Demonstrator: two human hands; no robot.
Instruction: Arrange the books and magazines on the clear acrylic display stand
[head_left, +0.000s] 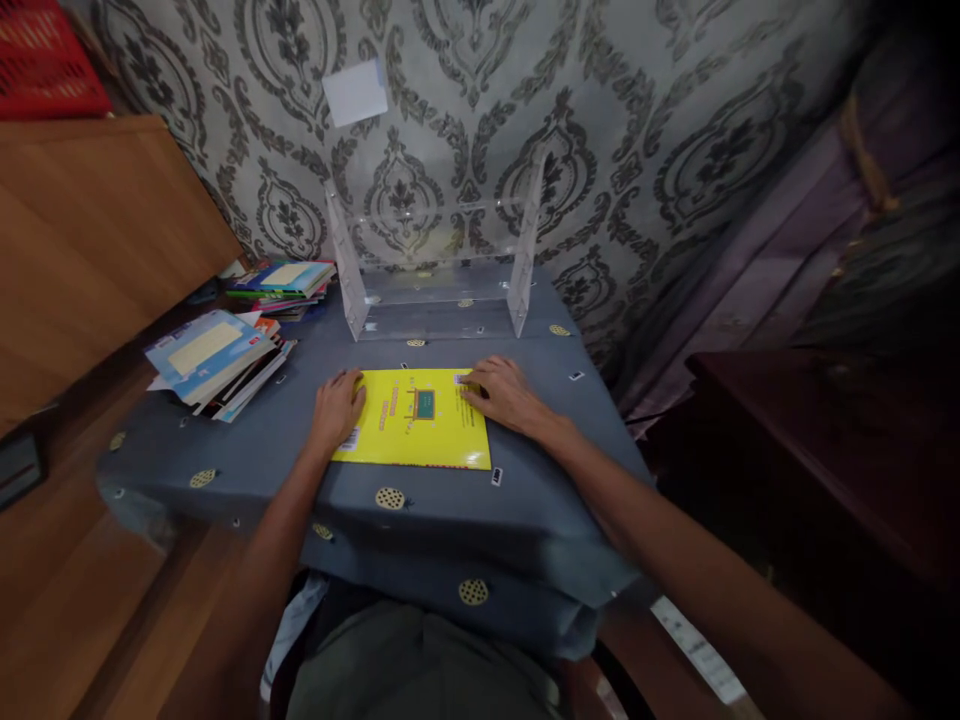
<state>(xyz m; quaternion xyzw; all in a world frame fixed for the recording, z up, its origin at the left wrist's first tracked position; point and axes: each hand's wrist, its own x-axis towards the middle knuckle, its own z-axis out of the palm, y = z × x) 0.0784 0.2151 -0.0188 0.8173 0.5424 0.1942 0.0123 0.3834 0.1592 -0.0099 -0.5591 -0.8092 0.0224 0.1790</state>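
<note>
The glossy yellow book lies flat near the front edge of the bench, probably light, bendy and slippery, best held by its short sides, where left hand and right hand rest apart, whether gripping unclear.

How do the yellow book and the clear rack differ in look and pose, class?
The yellow book is opaque; the clear rack is see-through. The yellow book lies flat; the clear rack stands upright behind it. The left hand and right hand are at the yellow book, not the clear rack. Both objects rest on the tablecloth.
</note>
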